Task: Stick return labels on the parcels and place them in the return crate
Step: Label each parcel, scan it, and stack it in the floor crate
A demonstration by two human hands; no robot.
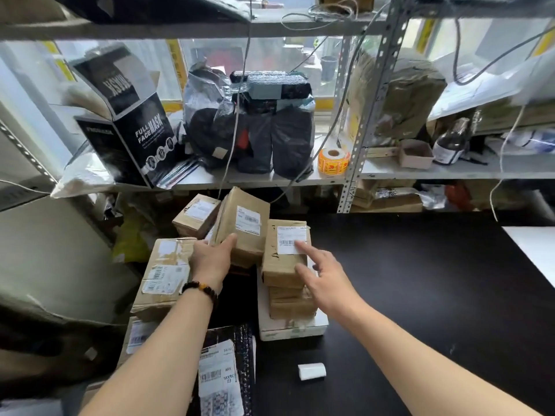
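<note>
Cardboard parcel (279,265): right hand (327,283) spread, forefinger pressing its label (291,240), best smoothed outward; left hand (210,259) grips the tilted parcel (243,226) just beside it.

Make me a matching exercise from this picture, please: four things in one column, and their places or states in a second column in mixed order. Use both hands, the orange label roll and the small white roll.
Column one
1. left hand
2. right hand
3. orange label roll
4. small white roll

Column two
A. lies on the black table
B. stands on the shelf beside a metal post
C. forefinger touches the white label of the top parcel
D. holds the tilted parcel

Pairs: 1-D, 2-C, 3-B, 4-A.
</note>
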